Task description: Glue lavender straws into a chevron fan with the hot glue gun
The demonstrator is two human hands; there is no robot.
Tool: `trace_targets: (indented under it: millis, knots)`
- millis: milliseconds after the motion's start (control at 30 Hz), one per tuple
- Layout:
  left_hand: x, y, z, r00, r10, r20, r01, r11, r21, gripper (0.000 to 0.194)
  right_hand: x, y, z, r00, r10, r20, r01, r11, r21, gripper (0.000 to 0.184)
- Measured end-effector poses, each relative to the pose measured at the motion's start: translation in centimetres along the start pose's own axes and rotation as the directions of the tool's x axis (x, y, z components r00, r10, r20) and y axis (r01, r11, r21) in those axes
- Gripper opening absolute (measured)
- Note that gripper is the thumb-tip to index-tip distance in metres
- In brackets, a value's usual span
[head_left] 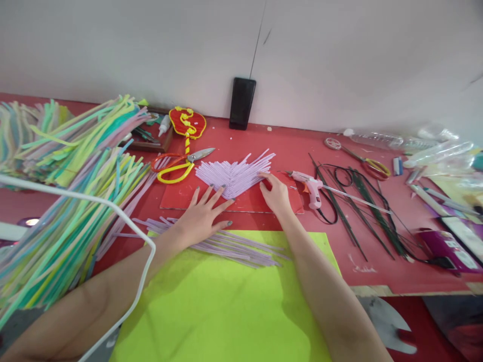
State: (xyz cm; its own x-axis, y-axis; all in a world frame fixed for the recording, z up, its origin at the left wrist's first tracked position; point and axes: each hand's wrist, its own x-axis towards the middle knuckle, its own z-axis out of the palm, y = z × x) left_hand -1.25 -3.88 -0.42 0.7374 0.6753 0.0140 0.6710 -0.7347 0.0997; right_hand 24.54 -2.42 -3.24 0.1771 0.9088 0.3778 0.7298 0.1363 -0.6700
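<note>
A leaf-like piece of lilac pipe cleaners (236, 176), laid in a chevron pattern, lies on a red board (181, 200). My left hand (202, 216) is spread flat, its fingertips touching the lower left edge of the piece. At the right edge, the thumb and forefinger of my right hand (277, 195) close around the end of a lilac pipe cleaner; the other fingers are curled and partly hidden. Loose lilac pipe cleaners (237, 247) lie under and beside my left hand, on a lime-green sheet (222, 306).
Bundles of coloured pipe cleaners (75, 216) fill the left side, with a white curved rod (124, 216) in front. Scissors (184, 163) lie beyond the board. A pink glue gun (311, 188), green stems (350, 211) and more scissors (368, 163) are at right. A phone (242, 103) leans on the wall.
</note>
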Motion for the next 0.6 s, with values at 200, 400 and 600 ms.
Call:
trace_targets:
  millis: [200, 400, 600]
  knots:
    - [-0.02, -0.10, 0.29, 1.000, -0.003, -0.005, 0.003, 1.000, -0.008, 0.063, 0.02, -0.09, -0.09, 1.000, -0.005, 0.002, 0.005, 1.000, 0.008, 0.031]
    - [0.00, -0.10, 0.13, 1.000, 0.003, 0.003, -0.003, 1.000, -0.013, 0.060, 0.01, -0.08, -0.08, 1.000, -0.002, 0.002, 0.002, 1.000, 0.013, 0.031]
    - [-0.12, -0.17, 0.13, 1.000, -0.007, -0.007, 0.006, 0.997, -0.071, 0.075, 0.00, -0.20, -0.13, 1.000, 0.000, 0.004, 0.000, 1.000, 0.011, 0.030]
